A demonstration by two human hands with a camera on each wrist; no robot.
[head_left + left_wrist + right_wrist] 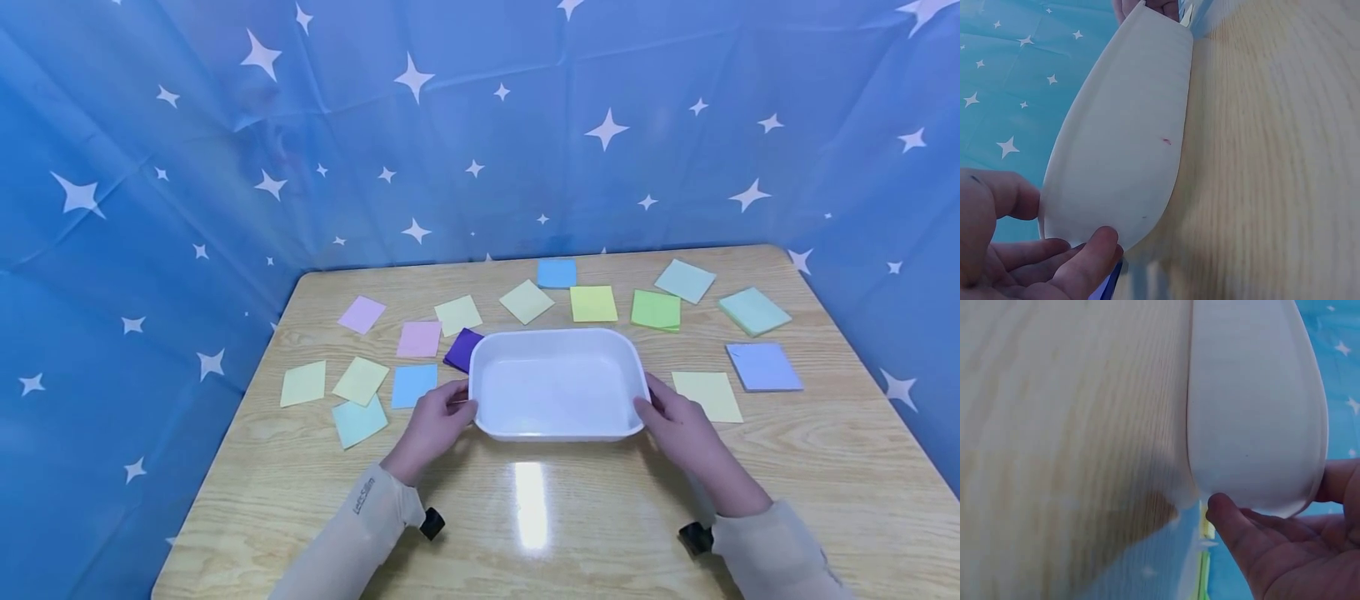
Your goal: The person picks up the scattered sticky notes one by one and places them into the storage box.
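A white rectangular tray [558, 387] with rounded corners is at the middle of the table, and its inside is bare. My left hand [438, 421] grips its left end, and my right hand [678, 421] grips the right end. Up close in the left wrist view, the left thumb and fingers are on the tray's wall [1122, 119], which bears a small red mark. In the right wrist view the right hand [1291, 544] has its thumb low on the tray and its fingers around the end. I cannot tell whether the tray's base touches the table.
Sticky notes in several colours lie around the tray on the wooden table [600, 517]. A dark purple pad [462, 350] is close beside its left end, a yellow one [593, 304] behind it, a pale yellow note [707, 397] to the right. A blue starry curtain [480, 125] hangs behind.
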